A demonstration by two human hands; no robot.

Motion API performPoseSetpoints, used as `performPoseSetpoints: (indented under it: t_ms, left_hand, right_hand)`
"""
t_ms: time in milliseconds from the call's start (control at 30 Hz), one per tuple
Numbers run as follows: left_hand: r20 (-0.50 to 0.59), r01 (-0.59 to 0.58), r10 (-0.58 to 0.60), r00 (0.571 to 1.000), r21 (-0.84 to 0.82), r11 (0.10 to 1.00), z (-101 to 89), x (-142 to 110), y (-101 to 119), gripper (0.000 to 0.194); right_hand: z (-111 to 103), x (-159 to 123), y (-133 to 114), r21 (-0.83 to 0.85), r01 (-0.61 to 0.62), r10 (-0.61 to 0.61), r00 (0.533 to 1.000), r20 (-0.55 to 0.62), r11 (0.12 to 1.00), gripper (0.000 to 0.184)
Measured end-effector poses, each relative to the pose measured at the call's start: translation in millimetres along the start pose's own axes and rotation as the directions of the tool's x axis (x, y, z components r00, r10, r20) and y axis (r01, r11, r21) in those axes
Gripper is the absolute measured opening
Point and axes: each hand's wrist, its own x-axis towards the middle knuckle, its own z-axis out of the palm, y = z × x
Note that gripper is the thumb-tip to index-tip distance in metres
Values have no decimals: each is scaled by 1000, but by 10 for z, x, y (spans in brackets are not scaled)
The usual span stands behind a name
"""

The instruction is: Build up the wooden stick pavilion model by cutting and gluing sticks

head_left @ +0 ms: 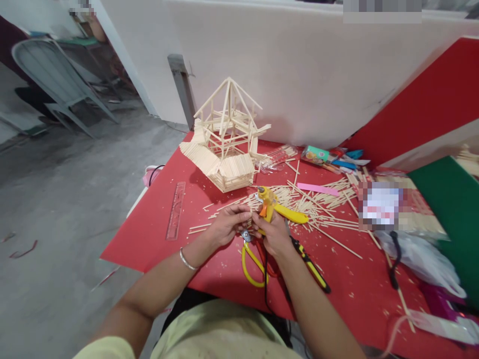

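The fingertips of my left hand (230, 224) are pinched together around something small, probably a bit of wooden stick; it is mostly covered. My right hand (277, 237) is wrapped round a yellow glue gun (270, 198) with an orange trigger, its nozzle pointing up and away. Its thumb and finger meet the left fingertips. Below the hands lie cutters with one yellow handle (245, 264) and one red. Beyond them stands a pavilion-like model of thin sticks (235, 164), with a bare pointed roof frame. Loose wooden sticks (318, 197) spread behind the hands.
On the red tabletop (149, 239) are a clear ruler (175, 212), a yellow-black utility knife (314, 269) and a pink strip (318, 189). Plastic packets (316, 155) and a plastic bag (422, 264) lie right. A white panel (280, 70) rises behind; a chair (63, 75) stands left.
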Motion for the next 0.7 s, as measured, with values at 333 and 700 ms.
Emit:
performPoseSetpoints:
  t_ms: [333,700]
  left_hand:
    - [56,16,-16,998,0,1000,-16,16,18,27]
    - [56,32,-30,998,-43,999,-56,32,1,30]
  right_hand:
    - [-40,12,9,-25,-7,8,1000,27,1000,44]
    - [-50,13,31,-20,3,-2,999,44,1000,40]
